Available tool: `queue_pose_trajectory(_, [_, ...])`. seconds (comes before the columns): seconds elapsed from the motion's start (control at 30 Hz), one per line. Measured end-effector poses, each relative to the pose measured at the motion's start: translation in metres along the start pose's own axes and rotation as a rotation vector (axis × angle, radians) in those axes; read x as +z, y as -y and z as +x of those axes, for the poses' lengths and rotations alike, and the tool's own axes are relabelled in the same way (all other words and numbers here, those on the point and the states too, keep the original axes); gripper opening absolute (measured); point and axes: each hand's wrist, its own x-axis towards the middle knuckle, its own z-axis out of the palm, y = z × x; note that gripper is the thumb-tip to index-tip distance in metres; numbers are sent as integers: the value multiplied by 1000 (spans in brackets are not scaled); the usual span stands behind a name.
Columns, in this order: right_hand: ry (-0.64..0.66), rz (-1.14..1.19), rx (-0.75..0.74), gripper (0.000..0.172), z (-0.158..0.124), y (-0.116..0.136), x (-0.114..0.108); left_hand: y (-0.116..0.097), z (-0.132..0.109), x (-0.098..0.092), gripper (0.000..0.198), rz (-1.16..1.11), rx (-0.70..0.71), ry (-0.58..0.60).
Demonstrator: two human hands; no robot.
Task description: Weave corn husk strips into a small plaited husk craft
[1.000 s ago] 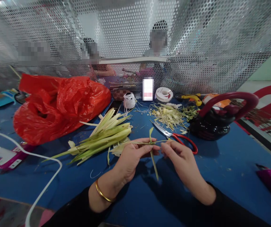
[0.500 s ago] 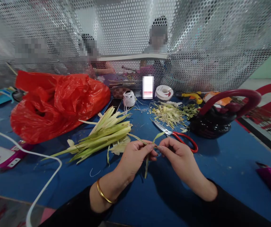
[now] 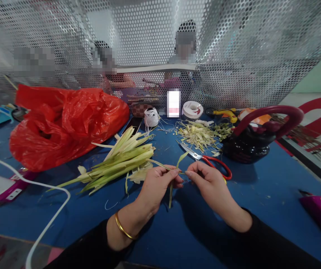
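Together my left hand (image 3: pixel 158 185) and right hand (image 3: pixel 209 183) pinch narrow pale-green leaf strips (image 3: pixel 182 158); flat blue bench (image 3: pixel 178 231) spreads between black-sleeved forearms (image 3: pixel 269 239).

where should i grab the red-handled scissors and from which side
Probably by the red handles, from the near right: the scissors lie with blades pointing away to the far left and handles just beyond the right hand.
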Motion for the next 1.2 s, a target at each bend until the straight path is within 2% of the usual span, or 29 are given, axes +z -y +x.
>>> queue_pose_trajectory(0.1, [13,4,18,24,1,0,-2,0,1,-2,15,8,-10,3])
queue_pose_trajectory(0.17, [-9,-12,-25,21,3,-1,-4,-1,2,-4,19,6,-28,29])
queue_pose_trajectory(0.3, [-200,-194,-314,13,3,-3,-9,-2,2,-6,35,-8,-70,117])
queue_pose_trajectory(0.37, [-249,-291,-424,13,1,-3,-10,-2,0,-6,38,-4,-72,159])
queue_pose_trajectory(0.57, [-135,-398,-540,9,-4,-3,-3,2,-3,-3,36,52,-26,209])
queue_pose_trajectory(0.8, [-200,-494,-736,13,-5,-3,-1,2,-4,-1,32,84,-39,244])
queue_pose_trajectory(0.97, [-201,-554,-783,17,-7,1,-1,1,-4,-2,25,40,-50,263])
queue_pose_trajectory(1.2, [-161,-526,-760,16,-6,1,1,2,-3,-2,25,14,-14,162])
